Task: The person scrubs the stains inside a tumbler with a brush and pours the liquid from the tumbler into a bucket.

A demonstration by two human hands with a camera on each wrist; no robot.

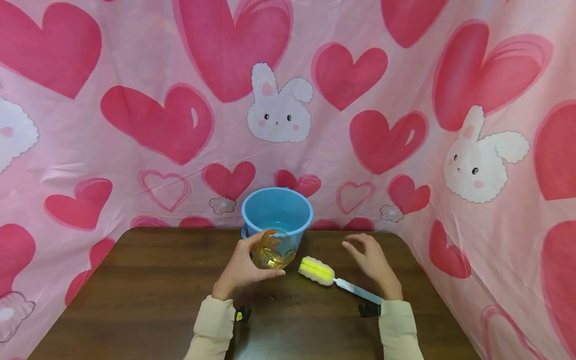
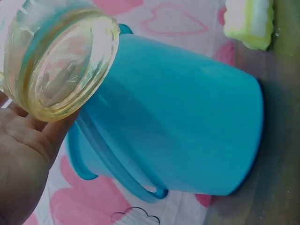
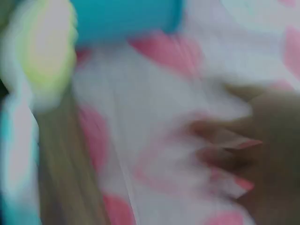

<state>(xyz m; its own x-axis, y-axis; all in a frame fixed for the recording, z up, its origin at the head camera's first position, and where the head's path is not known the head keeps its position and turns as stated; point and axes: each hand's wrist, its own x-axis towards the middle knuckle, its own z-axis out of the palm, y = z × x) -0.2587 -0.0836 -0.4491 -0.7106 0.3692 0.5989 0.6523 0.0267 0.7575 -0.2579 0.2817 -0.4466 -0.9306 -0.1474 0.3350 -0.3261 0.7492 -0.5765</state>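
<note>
My left hand (image 1: 240, 270) grips an amber-tinted clear glass (image 1: 275, 252) between thumb and fingers, in front of the blue bucket (image 1: 256, 205). The glass is tilted, and its thick base (image 2: 70, 70) faces the left wrist camera. A bottle brush (image 1: 318, 271) with a yellow and white sponge head lies on the table, its pale blue handle (image 1: 357, 290) pointing toward the right forearm. Above and right of that brush hangs my right hand (image 1: 371, 257), fingers loosely bent, holding nothing. Motion blurs this hand in the right wrist view.
The blue bucket stands at the table's back edge with water inside and its handle (image 2: 122, 164) hanging down one side. A dark wooden table (image 1: 148, 290) lies beneath, with a few small drops near its middle. Pink heart-patterned cloth (image 1: 135, 65) surrounds the back and sides.
</note>
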